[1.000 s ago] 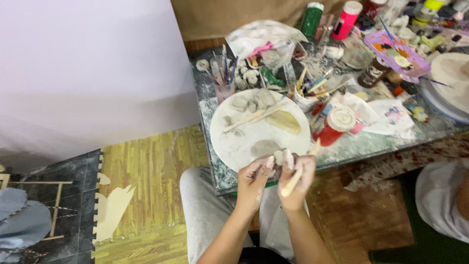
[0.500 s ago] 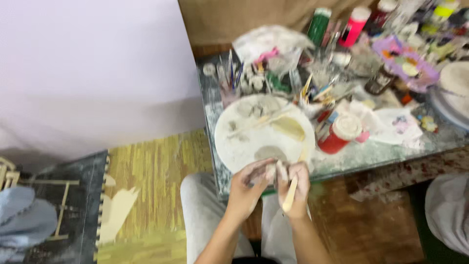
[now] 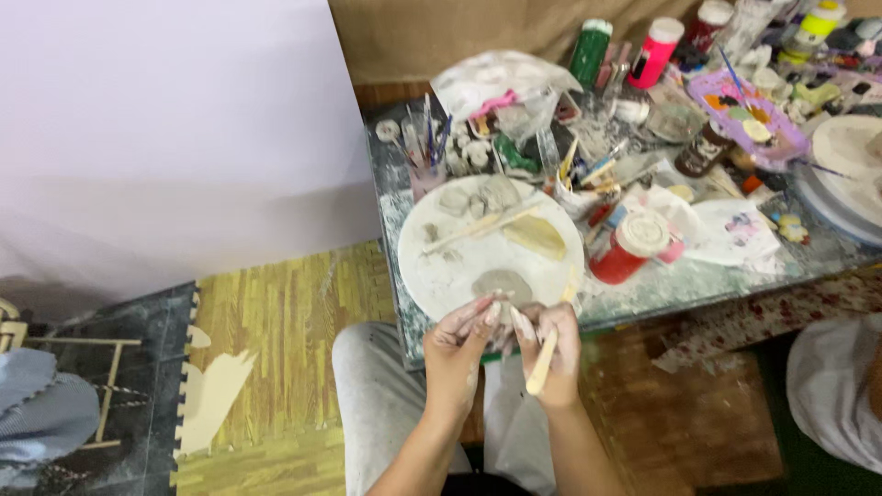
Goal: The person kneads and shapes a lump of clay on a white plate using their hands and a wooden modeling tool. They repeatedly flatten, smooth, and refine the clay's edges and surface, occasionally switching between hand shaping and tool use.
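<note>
Hands lower than a second ago, off round board edge. Right hand closed on wooden tool, long axis near vertical. Left hand pinches small clay piece, between both hands, above lap, near table edge.

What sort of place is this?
Likely a clay and paint craft workspace: a round white board with grey clay pieces, a cup of brushes, and paint bottles crowd the table.
</note>
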